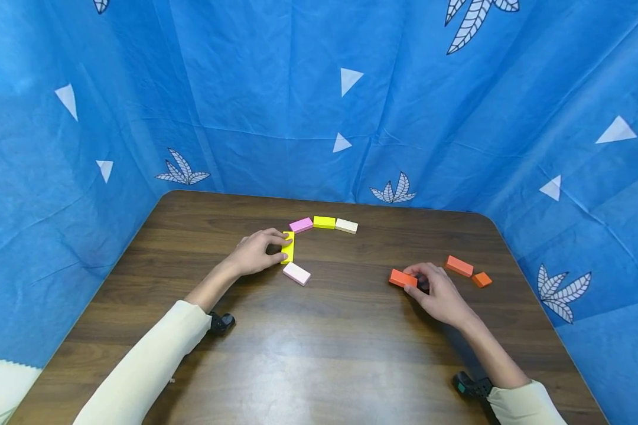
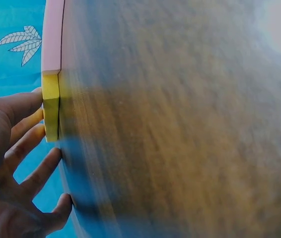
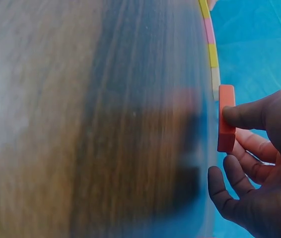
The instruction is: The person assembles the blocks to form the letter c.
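Observation:
My left hand [image 1: 257,252] pinches a yellow block [image 1: 288,251] that lies flat on the table, thumb toward its near end and fingertips toward its far end. The left wrist view has that yellow block [image 2: 52,114] beside a pale pink block [image 2: 52,37]. A pale pink block [image 1: 296,273] lies at its near end, and a brighter pink block [image 1: 300,225] at its far end. On the right, my right hand [image 1: 435,294] grips an orange-red block [image 1: 402,278] between thumb and fingers. In the right wrist view this orange-red block [image 3: 226,141] is held above the tabletop.
Another yellow block [image 1: 324,222] and a cream block [image 1: 347,226] continue the curved row to the right. A coral block [image 1: 459,265] and a small orange block [image 1: 481,280] lie beyond my right hand. Blue patterned cloth [image 1: 276,106] surrounds the wooden table [image 1: 298,354].

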Motion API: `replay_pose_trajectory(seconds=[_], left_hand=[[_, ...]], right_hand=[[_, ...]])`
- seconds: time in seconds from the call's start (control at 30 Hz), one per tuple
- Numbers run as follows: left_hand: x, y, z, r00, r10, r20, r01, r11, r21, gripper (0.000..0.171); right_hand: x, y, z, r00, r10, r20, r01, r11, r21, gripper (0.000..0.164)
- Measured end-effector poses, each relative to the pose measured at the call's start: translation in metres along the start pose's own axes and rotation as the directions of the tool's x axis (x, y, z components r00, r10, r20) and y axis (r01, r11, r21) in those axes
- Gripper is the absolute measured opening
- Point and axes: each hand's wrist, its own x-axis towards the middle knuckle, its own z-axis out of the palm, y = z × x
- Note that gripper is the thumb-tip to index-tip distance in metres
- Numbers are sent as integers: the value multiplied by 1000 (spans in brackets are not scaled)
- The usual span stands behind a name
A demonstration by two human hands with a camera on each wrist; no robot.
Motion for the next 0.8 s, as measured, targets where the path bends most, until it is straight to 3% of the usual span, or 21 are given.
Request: replay_pose_trajectory(seconds=[0.8], left_hand=[[0, -1, 0, 1000, 8, 3, -8, 1000, 11, 44]], right_hand=[[13, -19, 22, 996, -83, 33, 83, 996, 29, 28]])
